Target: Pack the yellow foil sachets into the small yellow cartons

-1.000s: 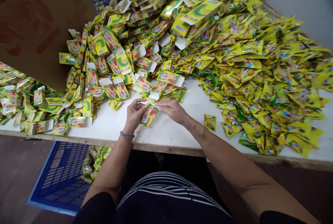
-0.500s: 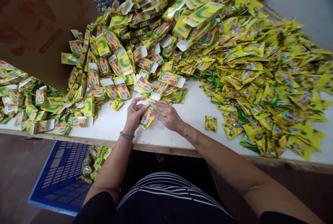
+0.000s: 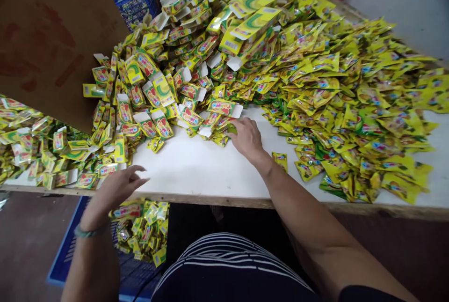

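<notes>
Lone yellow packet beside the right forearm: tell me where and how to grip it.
Probably best pinched by its right edge, coming from above and the right. The packet lies flat on the white tabletop, with a narrow bare gap before the big packet pile; the right forearm covers its lower left.

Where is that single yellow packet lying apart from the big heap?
In the head camera's view, the yellow packet lies on the white table, right of centre, between the right hand and the big heap of packets.
</notes>
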`<state>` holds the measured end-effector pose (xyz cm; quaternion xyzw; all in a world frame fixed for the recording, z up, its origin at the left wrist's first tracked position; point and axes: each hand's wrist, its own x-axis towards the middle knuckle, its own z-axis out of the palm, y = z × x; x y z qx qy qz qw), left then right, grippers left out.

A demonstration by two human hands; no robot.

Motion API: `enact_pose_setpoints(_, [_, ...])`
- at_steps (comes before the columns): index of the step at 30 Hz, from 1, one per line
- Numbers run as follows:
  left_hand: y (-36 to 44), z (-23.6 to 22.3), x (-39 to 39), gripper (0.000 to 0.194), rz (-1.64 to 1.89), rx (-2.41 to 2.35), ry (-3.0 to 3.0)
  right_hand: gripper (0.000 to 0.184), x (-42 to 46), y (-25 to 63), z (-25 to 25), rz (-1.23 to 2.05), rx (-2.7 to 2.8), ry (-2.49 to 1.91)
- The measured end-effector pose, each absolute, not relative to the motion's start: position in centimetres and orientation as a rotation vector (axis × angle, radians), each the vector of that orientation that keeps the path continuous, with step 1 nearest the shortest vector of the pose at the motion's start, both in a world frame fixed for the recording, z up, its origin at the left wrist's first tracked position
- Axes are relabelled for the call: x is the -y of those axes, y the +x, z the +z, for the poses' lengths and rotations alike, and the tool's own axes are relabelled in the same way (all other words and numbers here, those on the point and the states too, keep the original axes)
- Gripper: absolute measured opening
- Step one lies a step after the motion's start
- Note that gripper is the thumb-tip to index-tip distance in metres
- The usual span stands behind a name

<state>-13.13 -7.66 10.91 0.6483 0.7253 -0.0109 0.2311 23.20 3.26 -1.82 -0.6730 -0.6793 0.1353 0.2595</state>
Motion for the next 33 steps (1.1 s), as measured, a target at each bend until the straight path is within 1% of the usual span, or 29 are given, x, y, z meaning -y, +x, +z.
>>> enact_pose_setpoints(2, [-10.6,9.6,6.5,0.039,0.065,-2.013,1.847,0.035,-3.2,22.6,-1.8,0.411,1.919,-1.866])
enact_pose_setpoints(4, [-6.9,7.5,4.5,0.034,0.152,-2.011,1.858,0.042,-3.2,22.5,-1.9,0.488,1.922,-1.915])
enact_pose_setpoints(7, [-0.8,4.6,1.2,0.032,0.199,-2.040,1.891,0.042,-3.2,23.3,-1.9,0.535,1.894,-1.964])
enact_pose_setpoints(11, [5.4,1.5,-1.9,0.042,0.159,-2.096,1.829,0.041,-3.2,24.0,-1.9,0.516,1.970,-2.089])
enact_pose_setpoints(15, [8.7,-0.9,-3.2,0.057,0.275,-2.169,1.809,0.037,-2.8,23.3,-1.4,0.580,2.065,-2.053])
enact_pose_setpoints(16, [9.0,-1.4,-3.4,0.057,0.315,-2.166,1.814,0.035,-2.6,23.1,-1.3,0.588,2.080,-2.032])
enact_pose_setpoints(18, [8.8,-1.9,-3.8,0.049,0.410,-2.130,1.761,0.029,-2.4,23.0,-0.9,0.616,2.095,-2.004])
enact_pose_setpoints(20, [7.7,-2.0,-3.9,0.040,0.578,-2.024,1.616,0.021,-2.2,23.1,-0.6,0.650,2.085,-1.984])
enact_pose_setpoints(22, [6.0,-1.9,-3.8,0.041,0.790,-1.823,1.412,0.012,-2.2,23.4,-0.4,0.659,2.045,-1.934])
enact_pose_setpoints(24, [4.1,-1.5,-3.2,0.046,0.949,-1.595,1.240,0.006,-2.3,23.7,-0.3,0.679,1.966,-1.854])
enact_pose_setpoints(26, [2.6,-1.3,-2.4,0.052,1.020,-1.440,1.149,0.012,-2.5,23.7,-0.4,0.770,1.860,-1.730])
enact_pose_setpoints(28, [1.7,-1.4,-1.5,0.053,1.035,-1.368,1.103,0.016,-2.6,23.3,-0.7,0.910,1.744,-1.533])
enact_pose_setpoints(31, [1.6,-2.0,-0.8,0.048,1.007,-1.315,1.037,0.020,-2.6,22.3,-1.2,1.096,1.622,-1.214])
enact_pose_setpoints(33, [2.1,-2.3,-0.7,0.042,0.991,-1.270,1.036,0.022,-2.5,21.8,-1.4,1.159,1.637,-1.124])
